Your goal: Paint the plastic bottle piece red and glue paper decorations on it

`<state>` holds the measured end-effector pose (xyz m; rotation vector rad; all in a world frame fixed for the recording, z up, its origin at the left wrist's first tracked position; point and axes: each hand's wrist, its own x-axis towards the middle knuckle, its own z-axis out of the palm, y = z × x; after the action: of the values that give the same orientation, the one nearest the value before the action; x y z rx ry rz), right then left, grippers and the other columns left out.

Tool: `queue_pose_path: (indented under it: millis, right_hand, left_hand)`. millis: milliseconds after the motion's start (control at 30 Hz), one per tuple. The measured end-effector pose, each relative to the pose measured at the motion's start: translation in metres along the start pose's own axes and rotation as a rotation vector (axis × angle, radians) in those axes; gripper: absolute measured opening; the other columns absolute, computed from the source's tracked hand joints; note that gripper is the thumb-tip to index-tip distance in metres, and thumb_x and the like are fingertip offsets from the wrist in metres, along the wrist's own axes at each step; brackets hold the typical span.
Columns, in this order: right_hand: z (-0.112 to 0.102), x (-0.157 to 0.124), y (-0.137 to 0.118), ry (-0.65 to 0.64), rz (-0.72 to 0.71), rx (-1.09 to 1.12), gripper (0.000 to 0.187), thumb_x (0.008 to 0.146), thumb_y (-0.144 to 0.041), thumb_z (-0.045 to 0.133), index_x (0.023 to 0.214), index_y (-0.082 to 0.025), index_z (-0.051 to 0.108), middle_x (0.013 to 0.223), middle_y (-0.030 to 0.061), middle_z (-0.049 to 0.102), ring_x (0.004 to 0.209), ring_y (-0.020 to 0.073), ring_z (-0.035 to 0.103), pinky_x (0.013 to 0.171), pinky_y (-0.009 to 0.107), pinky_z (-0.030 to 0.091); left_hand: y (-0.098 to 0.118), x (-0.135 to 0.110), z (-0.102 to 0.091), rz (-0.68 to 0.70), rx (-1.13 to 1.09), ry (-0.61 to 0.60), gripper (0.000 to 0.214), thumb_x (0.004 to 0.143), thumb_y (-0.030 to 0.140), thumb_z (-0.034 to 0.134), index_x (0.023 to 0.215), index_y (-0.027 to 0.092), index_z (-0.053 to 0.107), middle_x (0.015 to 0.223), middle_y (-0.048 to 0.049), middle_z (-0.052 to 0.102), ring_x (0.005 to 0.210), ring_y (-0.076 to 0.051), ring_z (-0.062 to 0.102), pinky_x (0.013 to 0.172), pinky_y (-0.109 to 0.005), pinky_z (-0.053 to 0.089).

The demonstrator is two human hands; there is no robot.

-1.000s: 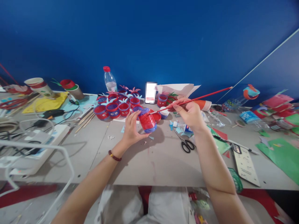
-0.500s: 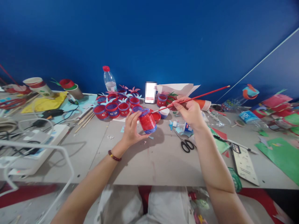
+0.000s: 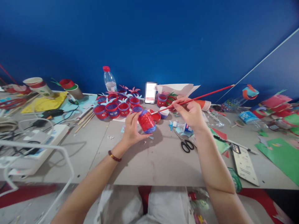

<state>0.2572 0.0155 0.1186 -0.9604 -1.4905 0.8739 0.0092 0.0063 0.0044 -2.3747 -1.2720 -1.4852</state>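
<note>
My left hand (image 3: pixel 131 130) is closed around a red paper cup with blue rims (image 3: pixel 146 122), held tilted just above the grey table (image 3: pixel 161 161). My right hand (image 3: pixel 190 113) pinches a long red paintbrush (image 3: pixel 205 94). Its tip touches the cup's upper right edge and its handle points up to the right. Behind the cup stands a cluster of several finished red and blue cups with eyes (image 3: pixel 116 105). A small red dish (image 3: pixel 156 117) sits just right of the held cup.
Black scissors (image 3: pixel 185 143) and a glue bottle (image 3: pixel 184 127) lie under my right wrist. A water bottle (image 3: pixel 109 79) and a phone (image 3: pixel 150 92) stand at the back. A glue gun with cables (image 3: pixel 52 114) lies left. Coloured paper (image 3: pixel 280 154) covers the right side.
The cup has been turned slightly in my left hand and sits a little lower. The brush tip drew back and returned to the cup's rim.
</note>
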Motion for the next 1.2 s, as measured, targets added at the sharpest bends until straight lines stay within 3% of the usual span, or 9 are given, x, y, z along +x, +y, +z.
queue_pose_path:
  millis: [133,267,900,1200]
  right_hand:
    - [0.012,-0.005,0.004,-0.136,-0.024,-0.076,0.019,0.085,-0.039,0.069,0.088,-0.02,0.068,0.09,0.0053,0.073,0.085,0.02,0.07,0.083,0.038,0.058]
    - [0.023,-0.009,0.004,-0.188,-0.049,-0.147,0.018,0.088,-0.038,0.065,0.089,-0.021,0.069,0.093,0.0053,0.073,0.089,0.0211,0.069,0.084,0.04,0.058]
    - [0.001,-0.002,0.006,-0.004,-0.079,-0.256,0.025,0.085,-0.045,0.067,0.089,-0.021,0.069,0.087,0.0054,0.072,0.08,0.022,0.07,0.074,0.038,0.057]
    - [0.019,-0.009,0.005,-0.155,-0.043,-0.176,0.021,0.087,-0.039,0.065,0.089,-0.019,0.069,0.088,0.0052,0.071,0.079,0.0194,0.068,0.072,0.035,0.057]
  left_hand:
    - [0.002,0.002,-0.002,0.012,0.004,-0.022,0.108,0.056,0.057,0.085,0.144,0.023,0.032,0.126,-0.0154,0.05,0.118,-0.036,0.051,0.102,-0.055,0.043]
    - [0.003,0.002,-0.003,0.008,0.016,-0.069,0.11,0.053,0.058,0.086,0.143,0.022,0.034,0.128,-0.0163,0.052,0.119,-0.037,0.051,0.105,-0.057,0.039]
    - [0.005,0.003,-0.004,0.021,0.039,-0.041,0.108,0.053,0.054,0.087,0.142,0.022,0.036,0.126,-0.0164,0.055,0.117,-0.037,0.054,0.107,-0.057,0.038]
    - [0.003,0.003,-0.003,0.031,0.064,-0.091,0.11,0.054,0.058,0.085,0.143,0.02,0.033,0.129,-0.017,0.055,0.119,-0.037,0.053,0.111,-0.058,0.032]
